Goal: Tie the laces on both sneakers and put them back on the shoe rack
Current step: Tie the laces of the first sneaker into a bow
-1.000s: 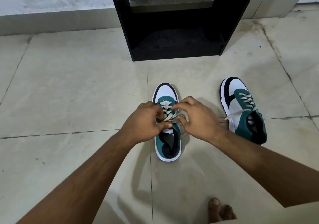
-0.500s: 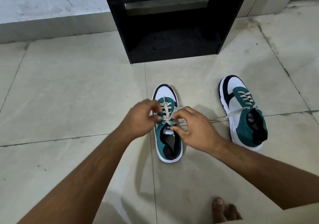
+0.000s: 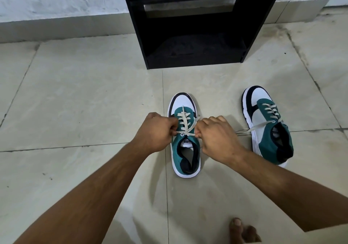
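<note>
A green, white and black sneaker (image 3: 185, 155) stands on the floor in the middle, toe pointing at the rack. Its cream laces (image 3: 185, 125) cross at the top eyelets. My left hand (image 3: 156, 131) pinches one lace end at the sneaker's left side. My right hand (image 3: 216, 136) pinches the other end at its right side, and the laces run taut between them. The second sneaker (image 3: 267, 125) lies to the right, its laces loose, one end trailing on the floor. The black shoe rack (image 3: 195, 23) stands behind them against the wall.
Pale floor tiles (image 3: 84, 102) with dark grout lines spread all around. A tiled skirting (image 3: 62, 25) runs along the wall to the left of the rack. My bare toes (image 3: 243, 230) show at the bottom edge.
Both hands have moved apart from over the sneaker's tongue to its sides, drawing the laces tight. The camera has tilted slightly, so the rack sits lower in view.
</note>
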